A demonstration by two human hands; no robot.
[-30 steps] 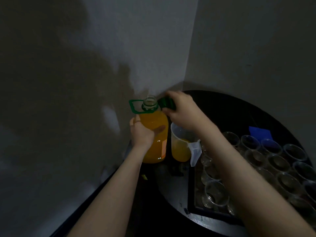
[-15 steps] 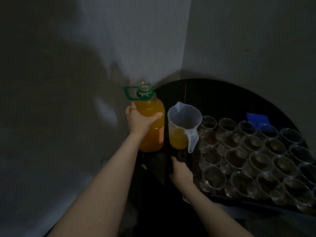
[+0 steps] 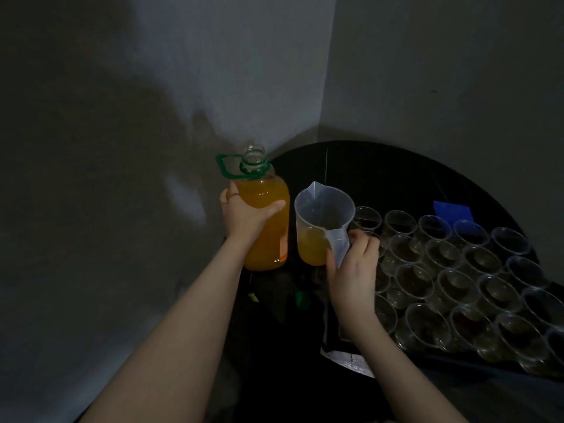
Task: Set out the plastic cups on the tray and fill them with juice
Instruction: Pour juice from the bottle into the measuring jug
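While left hand (image 3: 244, 216) grips bottle (image 3: 265, 221), right hand (image 3: 354, 270) holds jug (image 3: 320, 227), cups (image 3: 457, 270) crowding beside

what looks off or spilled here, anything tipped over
Nothing stands out. The juice bottle stands upright with its cap off, held by the left hand. The jug beside it is upright, the right hand at its handle. The cups sit upright in rows on the tray. The dim light hides any small spill.

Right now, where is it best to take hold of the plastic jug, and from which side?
Probably by the handle of the plastic jug, coming from the near right. The handle faces the right hand, which is already closing round it, and the spout points away. The left hand holds the juice bottle beside it.
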